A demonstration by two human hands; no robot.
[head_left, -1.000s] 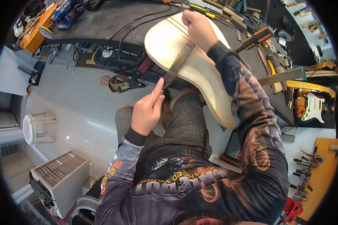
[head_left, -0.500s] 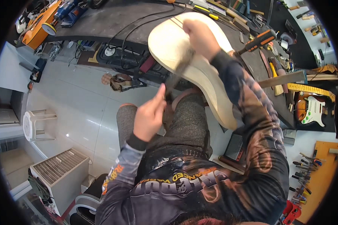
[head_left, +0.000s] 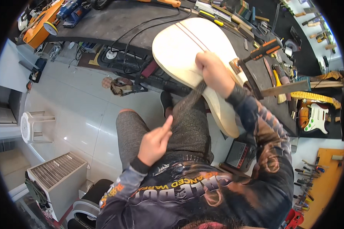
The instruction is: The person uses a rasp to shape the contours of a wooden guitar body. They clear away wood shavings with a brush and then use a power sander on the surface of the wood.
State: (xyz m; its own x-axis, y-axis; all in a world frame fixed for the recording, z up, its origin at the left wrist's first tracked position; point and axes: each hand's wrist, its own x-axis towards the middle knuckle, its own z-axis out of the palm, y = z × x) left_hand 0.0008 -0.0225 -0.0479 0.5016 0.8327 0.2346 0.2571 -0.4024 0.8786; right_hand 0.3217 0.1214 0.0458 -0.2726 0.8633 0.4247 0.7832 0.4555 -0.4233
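A pale wooden guitar body (head_left: 176,44) juts over the front edge of the bench, two thin dark lines running along its top face. A bar clamp (head_left: 265,49) with an orange-and-black handle stands at its right side. Slanting across the body's near edge is a long dark file (head_left: 189,100), smeared by motion. My right hand (head_left: 216,70) is closed in a fist round its upper end, over the body. Lower left, above my lap, my left hand (head_left: 154,143) pinches the far tip of the file, index finger stretched along it.
The dark workbench (head_left: 99,23) carries a black cable (head_left: 141,21), hand tools and a blue power tool (head_left: 67,15). An orange guitar (head_left: 42,24) lies far left, a sunburst electric guitar (head_left: 315,116) at right. A white stool (head_left: 36,126) and a small amplifier (head_left: 239,154) stand on the floor.
Both hands and the file have moved down toward me, the right hand also slightly rightward, uncovering more of the body's top face. Both hands keep their hold.
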